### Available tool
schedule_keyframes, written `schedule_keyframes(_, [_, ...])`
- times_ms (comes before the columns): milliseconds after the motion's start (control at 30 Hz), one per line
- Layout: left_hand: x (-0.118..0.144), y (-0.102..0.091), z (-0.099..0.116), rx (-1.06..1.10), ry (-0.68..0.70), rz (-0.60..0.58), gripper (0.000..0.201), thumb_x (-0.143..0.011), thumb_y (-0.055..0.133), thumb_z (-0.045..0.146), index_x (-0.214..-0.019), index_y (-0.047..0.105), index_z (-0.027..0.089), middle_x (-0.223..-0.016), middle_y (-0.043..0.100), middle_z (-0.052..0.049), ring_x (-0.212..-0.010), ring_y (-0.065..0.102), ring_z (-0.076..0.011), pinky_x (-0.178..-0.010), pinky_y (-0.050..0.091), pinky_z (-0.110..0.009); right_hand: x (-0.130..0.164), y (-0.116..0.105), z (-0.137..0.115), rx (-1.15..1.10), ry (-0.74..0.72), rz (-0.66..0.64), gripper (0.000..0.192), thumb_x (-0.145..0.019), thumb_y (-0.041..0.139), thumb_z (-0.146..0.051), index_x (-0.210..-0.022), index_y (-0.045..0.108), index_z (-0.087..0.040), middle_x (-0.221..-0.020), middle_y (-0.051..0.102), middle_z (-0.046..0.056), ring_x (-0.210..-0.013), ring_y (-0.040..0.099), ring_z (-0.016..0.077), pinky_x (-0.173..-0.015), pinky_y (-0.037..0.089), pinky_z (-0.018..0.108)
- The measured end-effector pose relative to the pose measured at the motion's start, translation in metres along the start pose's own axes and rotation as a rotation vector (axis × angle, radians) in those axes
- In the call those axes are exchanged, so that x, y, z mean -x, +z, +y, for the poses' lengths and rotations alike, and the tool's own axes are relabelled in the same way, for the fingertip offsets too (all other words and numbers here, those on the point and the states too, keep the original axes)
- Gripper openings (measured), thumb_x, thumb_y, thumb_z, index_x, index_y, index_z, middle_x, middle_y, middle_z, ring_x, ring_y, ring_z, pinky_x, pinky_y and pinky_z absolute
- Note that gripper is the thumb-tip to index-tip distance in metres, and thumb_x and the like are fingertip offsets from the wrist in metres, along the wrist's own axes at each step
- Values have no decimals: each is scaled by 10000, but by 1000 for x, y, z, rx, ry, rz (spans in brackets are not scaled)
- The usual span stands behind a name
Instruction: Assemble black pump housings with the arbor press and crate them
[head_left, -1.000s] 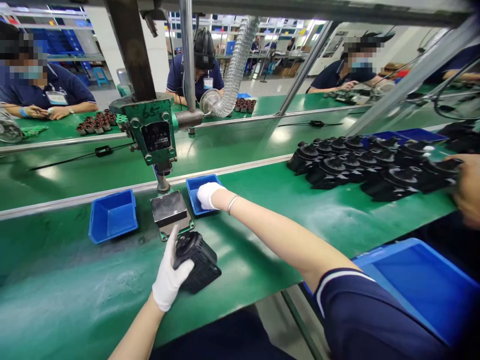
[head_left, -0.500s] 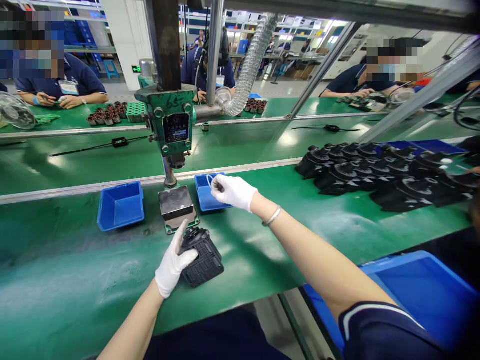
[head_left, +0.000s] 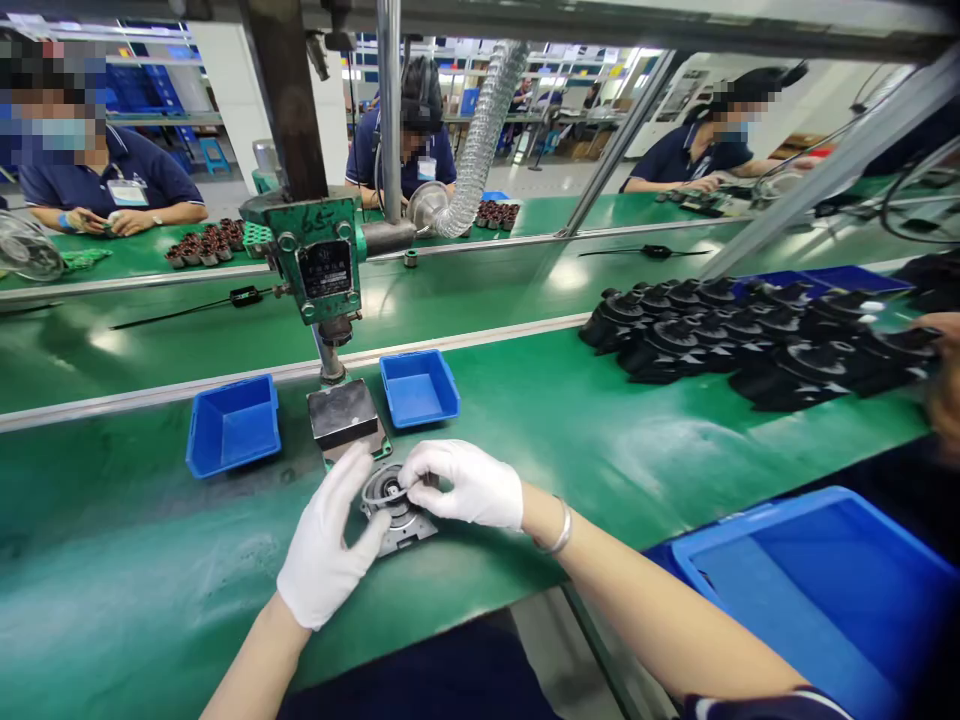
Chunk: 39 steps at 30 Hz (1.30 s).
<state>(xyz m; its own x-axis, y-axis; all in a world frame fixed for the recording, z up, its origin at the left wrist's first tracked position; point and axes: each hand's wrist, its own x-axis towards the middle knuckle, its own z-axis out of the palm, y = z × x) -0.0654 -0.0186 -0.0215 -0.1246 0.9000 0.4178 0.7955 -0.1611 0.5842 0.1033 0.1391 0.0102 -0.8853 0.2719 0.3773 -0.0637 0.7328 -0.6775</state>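
Observation:
A dark motor-housing-like part [head_left: 409,532] with a round, stepped centre lies face up on the green bench in front of me. My right hand [head_left: 469,485], in a white glove, pinches a thin pale ring [head_left: 367,499] between thumb and fingertips, over the round centre. Whether the ring rests in its seat, I cannot tell. My left hand [head_left: 330,540], also gloved, is at the part's left side with fingers stretched and thumb apart; the thumb tip reaches the near edge. Just beyond stands a green press [head_left: 322,265] with a metal block [head_left: 343,412] on its base.
Blue bins stand left [head_left: 234,425] and right [head_left: 420,388] of the press base. Several black housings [head_left: 675,335] are grouped at the right. A large blue crate [head_left: 817,600] sits low at the right. Co-workers sit across the bench; another person's hand [head_left: 941,325] shows at the right edge.
My right hand has brought the ring from the right blue bin down over the part. The black part now shows its round face instead of its ribbed side, and my left fingers have spread.

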Motion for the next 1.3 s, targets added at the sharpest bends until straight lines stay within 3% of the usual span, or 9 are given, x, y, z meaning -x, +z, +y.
schedule_keyframes(133, [-6, -7, -10, -63, 148, 12, 181, -911, 591, 176, -1083, 605, 230, -1155, 672, -62, -1092, 642, -181, -948, 530, -315, -1, 6, 9, -11, -32, 18, 93, -845, 583, -160, -893, 659, -183, -874, 705, 32, -804, 656, 152, -766, 530, 277])
schedule_keyframes(400, [0, -4, -8, -108, -4, 49, 178, -928, 571, 240, -1101, 612, 241, -1146, 693, -58, -1047, 668, -195, -929, 529, -325, 1, 12, 9, 10, 17, 108, 148, -832, 576, -129, -931, 660, -199, -879, 688, 26, -809, 639, 157, -779, 519, 281])
schedule_keyframes(500, [-5, -5, -3, 103, -243, 57, 517, -896, 616, 324, -1376, 430, 273, -1375, 558, -91, -1249, 557, -237, -1064, 454, -417, -3, 11, 7, -14, 140, 317, 169, -829, 523, -103, -874, 651, -204, -877, 658, 25, -834, 620, 161, -807, 505, 293])
schedule_keyframes(633, [1, 4, -1, 357, -398, -168, 1166, -712, 794, 393, -1532, -27, 279, -1568, 288, -139, -1438, 306, -308, -1172, 268, -533, -1, 15, 9, -214, 364, 476, 214, -828, 454, -91, -836, 632, -210, -864, 625, 10, -804, 605, 146, -803, 509, 288])
schedule_keyframes(767, [8, 19, 2, 371, -411, -233, 1147, -715, 767, 331, -1535, -25, 205, -1546, 319, -166, -1440, 297, -314, -1188, 222, -509, 12, 32, 17, -172, 490, 408, 215, -844, 454, -104, -857, 645, -202, -913, 664, 22, -899, 616, 163, -879, 494, 303])
schedule_keyframes(900, [-1, 16, 9, 515, -489, -167, 1053, -752, 722, 353, -1537, 45, 168, -1477, 428, -163, -1380, 404, -294, -1175, 271, -454, 29, 37, 22, 291, 597, 151, 254, -889, 451, -135, -976, 685, -184, -994, 656, 81, -925, 615, 202, -878, 474, 334])
schedule_keyframes(1033, [-12, 0, 19, 856, -752, -173, 960, -788, 672, 468, -1525, 154, 137, -1470, 454, -163, -1354, 435, -305, -1122, 359, -420, 36, 19, 14, 621, 526, -251, 274, -876, 498, -167, -1064, 696, -191, -1160, 596, 150, -961, 605, 257, -807, 472, 361])
schedule_keyframes(1167, [-14, -9, 27, 991, -917, -207, 955, -754, 707, 491, -1510, 236, 145, -1531, 373, -156, -1352, 429, -330, -1112, 368, -429, 33, 5, 3, 706, 460, -468, 237, -869, 517, -182, -1020, 700, -182, -1102, 616, 159, -943, 613, 281, -767, 470, 371])
schedule_keyframes(1300, [-9, -11, 29, 998, -913, -261, 996, -727, 730, 513, -1511, 242, 141, -1512, 401, -166, -1323, 466, -329, -1098, 392, -434, 29, 7, 2, 727, 401, -567, 209, -863, 509, -169, -977, 683, -145, -912, 642, 150, -796, 624, 262, -692, 462, 355])
